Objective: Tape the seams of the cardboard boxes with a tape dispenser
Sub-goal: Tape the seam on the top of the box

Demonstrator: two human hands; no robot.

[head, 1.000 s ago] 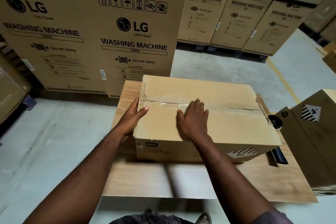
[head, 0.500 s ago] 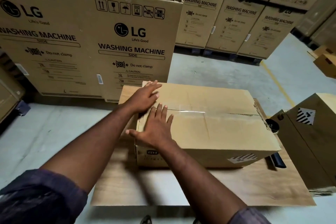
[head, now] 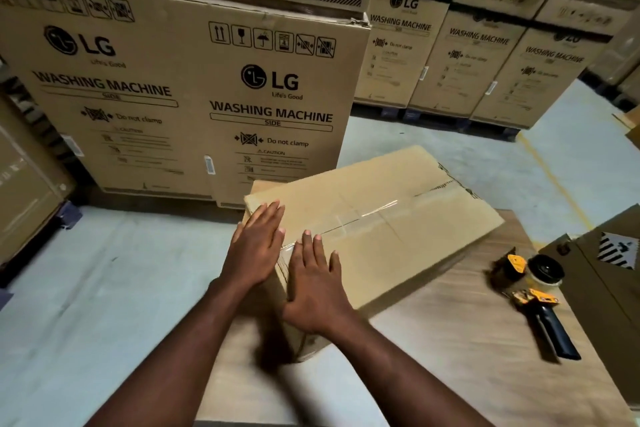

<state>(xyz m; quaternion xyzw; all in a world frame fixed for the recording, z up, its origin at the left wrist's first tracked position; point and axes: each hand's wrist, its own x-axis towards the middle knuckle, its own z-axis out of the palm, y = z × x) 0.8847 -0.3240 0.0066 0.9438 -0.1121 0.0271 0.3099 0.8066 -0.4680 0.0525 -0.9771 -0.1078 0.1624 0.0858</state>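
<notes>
Both hands press flat, fingers straight: left hand [head: 258,250] and right hand [head: 313,282] on the box [head: 398,243] at frame centre, likely smoothing tape [head: 367,217] down. Another seam would need the tape dispenser [head: 533,291], lying on the table [head: 450,367] at right.

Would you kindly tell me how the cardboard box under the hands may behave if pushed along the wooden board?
The cardboard box probably slides rather than tips: it is low and wide, resting on the smooth wooden board. It looks fairly stiff: its taped top shows no sag under the left hand and right hand. Weight cannot be told.
</notes>
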